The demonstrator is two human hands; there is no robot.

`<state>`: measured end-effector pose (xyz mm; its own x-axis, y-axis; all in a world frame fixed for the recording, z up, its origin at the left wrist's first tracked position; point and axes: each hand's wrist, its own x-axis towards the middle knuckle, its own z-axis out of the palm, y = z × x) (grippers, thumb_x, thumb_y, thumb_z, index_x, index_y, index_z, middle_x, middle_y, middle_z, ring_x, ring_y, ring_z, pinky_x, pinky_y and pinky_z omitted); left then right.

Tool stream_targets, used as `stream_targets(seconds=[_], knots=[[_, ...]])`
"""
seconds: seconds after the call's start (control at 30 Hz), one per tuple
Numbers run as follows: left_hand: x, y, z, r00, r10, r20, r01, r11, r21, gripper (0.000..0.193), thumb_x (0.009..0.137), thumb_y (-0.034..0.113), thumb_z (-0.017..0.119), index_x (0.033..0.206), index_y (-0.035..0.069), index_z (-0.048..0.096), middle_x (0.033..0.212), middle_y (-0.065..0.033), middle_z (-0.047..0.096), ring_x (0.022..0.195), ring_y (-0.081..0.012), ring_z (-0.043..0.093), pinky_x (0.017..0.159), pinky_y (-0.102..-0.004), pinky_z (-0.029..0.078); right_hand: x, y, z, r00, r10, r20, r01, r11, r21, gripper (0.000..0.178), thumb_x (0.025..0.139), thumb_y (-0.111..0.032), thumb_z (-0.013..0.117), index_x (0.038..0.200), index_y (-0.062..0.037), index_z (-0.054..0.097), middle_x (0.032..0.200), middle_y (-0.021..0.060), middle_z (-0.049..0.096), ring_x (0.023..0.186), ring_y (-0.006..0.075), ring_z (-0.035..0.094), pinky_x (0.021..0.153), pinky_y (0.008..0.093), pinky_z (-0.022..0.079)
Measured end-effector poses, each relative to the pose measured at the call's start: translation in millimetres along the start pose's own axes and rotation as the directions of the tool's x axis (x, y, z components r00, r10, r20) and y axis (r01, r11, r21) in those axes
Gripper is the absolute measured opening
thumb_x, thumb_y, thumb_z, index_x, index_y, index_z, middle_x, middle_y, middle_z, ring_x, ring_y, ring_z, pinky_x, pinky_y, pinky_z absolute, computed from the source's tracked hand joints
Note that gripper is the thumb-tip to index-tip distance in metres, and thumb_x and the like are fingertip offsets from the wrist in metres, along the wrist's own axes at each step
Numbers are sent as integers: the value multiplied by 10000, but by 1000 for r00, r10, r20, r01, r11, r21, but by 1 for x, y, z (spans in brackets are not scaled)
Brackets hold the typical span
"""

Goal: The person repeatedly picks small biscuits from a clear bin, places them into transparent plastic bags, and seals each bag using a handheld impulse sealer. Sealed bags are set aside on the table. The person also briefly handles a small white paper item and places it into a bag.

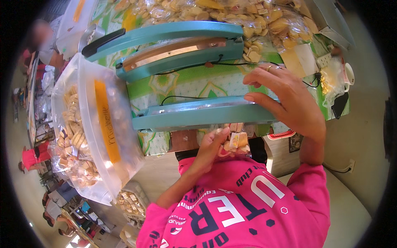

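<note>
The near sealer (198, 113), a teal bar-type unit, lies on the surface (186, 82) with its long axis running left to right, its arm lowered onto the base. The right hand (289, 103) rests on the right end of this arm, fingers spread flat along its top edge; it grips nothing. The left hand (211, 146) sits just below the sealer's front edge, its grip closed on a small bag (236, 140) of wrapped sweets. The bag points upward, its top end at the sealer's jaw line; the arm hides whether the bag mouth lies inside. The bag's lower part is covered by the left hand's fingers.

Behind the sealer stands a second sealer (173, 45), its arm raised, parallel to the first. A strip of green patterned cloth lies open between the two units, crossed by a black cord (231, 64). Left of the near sealer, a clear tub (89, 124) of biscuits overhangs the surface edge. Bagged biscuits (231, 14) fill the area beyond the second sealer, cut off by the picture's top rim.
</note>
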<state>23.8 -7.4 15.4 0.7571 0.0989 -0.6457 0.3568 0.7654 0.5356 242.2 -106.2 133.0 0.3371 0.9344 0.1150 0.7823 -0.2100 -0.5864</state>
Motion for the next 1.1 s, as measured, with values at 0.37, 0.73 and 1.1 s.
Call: stream_targets(seconds=[0.37, 0.73, 1.1], knots=[[-8, 10, 7, 995, -41, -87, 46, 998, 53, 464, 996, 426, 540, 1097, -19, 624, 869, -108, 700, 705, -156, 690, 603, -265, 566, -9, 27, 24, 979, 127, 161, -137, 989, 52, 268, 941, -318, 592, 1046, -72, 602, 983, 117, 641, 949, 313, 604, 837, 415, 447], [-9, 7, 7, 993, -14, -115, 23, 996, 84, 454, 992, 414, 552, 1063, -27, 632, 836, -117, 696, 672, -169, 687, 589, -289, 574, -9, 48, 38, 906, 259, 334, -298, 952, 70, 360, 959, -390, 549, 1013, -41, 621, 887, 190, 668, 849, 384, 625, 763, 463, 459], [-9, 8, 9, 995, 8, -98, -2, 998, 64, 425, 1004, 374, 541, 1079, -36, 622, 836, -126, 700, 680, -171, 693, 585, -293, 583, -5, 45, 34, 871, 282, 402, -331, 942, 54, 399, 979, -427, 501, 1035, -54, 632, 844, 214, 662, 803, 404, 627, 721, 488, 456]])
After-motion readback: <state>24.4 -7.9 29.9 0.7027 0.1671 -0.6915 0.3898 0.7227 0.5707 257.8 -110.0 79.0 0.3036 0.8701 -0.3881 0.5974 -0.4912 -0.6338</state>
